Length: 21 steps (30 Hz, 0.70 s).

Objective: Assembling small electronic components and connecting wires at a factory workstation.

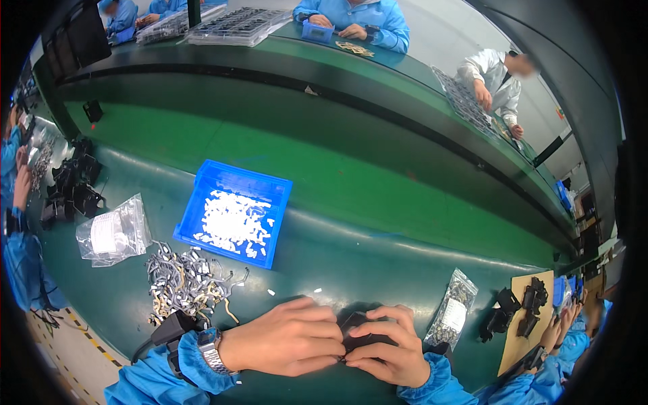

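Observation:
A dark, box-like black plastic part is between my hands, close to the front of the green bench. My right hand wraps round it from the right, its fingers curled over the top. My left hand, with a metal watch at the wrist, closes on the part's left side. The fingertips of both hands meet at its near edge, where a tiny dark detail is too small to name. My fingers hide much of the part. Beyond my left wrist lies a tangled pile of short grey and tan cables with small connectors.
A blue bin of small white pieces stands beyond the cables. Clear bags lie left and right. Black parts are heaped far left; others rest on cardboard at right. Co-workers sit on both sides and across the aisle.

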Motion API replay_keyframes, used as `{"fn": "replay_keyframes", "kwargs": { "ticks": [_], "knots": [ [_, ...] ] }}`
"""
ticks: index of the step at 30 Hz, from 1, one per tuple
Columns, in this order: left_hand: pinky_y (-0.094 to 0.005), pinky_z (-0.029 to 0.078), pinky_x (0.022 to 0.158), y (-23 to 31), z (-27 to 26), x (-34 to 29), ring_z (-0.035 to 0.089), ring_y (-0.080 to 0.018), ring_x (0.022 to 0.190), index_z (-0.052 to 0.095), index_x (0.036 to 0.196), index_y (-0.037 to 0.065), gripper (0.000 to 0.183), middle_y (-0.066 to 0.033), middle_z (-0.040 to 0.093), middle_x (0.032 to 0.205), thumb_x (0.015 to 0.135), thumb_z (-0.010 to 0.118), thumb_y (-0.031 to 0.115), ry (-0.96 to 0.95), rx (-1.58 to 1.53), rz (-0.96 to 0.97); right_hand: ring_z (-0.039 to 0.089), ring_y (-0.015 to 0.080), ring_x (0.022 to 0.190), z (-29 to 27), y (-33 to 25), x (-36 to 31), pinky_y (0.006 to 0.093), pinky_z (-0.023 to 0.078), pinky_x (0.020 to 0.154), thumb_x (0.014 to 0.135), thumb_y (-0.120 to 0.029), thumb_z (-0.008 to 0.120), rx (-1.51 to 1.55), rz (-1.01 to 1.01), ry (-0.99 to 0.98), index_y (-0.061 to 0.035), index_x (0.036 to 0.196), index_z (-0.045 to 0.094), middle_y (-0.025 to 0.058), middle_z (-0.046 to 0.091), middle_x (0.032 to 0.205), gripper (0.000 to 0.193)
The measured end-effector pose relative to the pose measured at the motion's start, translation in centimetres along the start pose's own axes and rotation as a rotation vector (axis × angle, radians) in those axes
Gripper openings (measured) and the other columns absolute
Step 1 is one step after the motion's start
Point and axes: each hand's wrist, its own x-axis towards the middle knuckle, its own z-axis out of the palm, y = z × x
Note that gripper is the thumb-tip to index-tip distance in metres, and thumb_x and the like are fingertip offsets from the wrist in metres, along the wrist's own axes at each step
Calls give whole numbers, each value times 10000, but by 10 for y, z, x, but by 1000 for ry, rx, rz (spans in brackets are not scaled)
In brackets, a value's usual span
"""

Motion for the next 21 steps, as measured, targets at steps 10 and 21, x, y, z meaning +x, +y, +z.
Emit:
{"fn": "replay_keyframes", "kwargs": {
  "ticks": [10, 21],
  "knots": [
    [-379, 584, 824, -2, 0, 0, 668, -260, 949, 802, 1009, 66, 119, -53, 727, 993, 930, 810, 155, 29, -115, -4, 593, 280, 1239, 0, -17, 0, 469, 407, 977, 706, -318, 966, -114, 57, 42, -223, 858, 858, -53, 762, 1179, 209],
    [-397, 565, 830, -3, 0, 1, 660, -280, 924, 782, 1031, 78, 146, -65, 671, 952, 947, 797, 196, 33, -126, -2, 655, 192, 1022, -1, -18, 2, 362, 455, 767, 674, -275, 993, -337, -222, 122, -227, 901, 869, -114, 791, 1074, 263]
  ]
}}
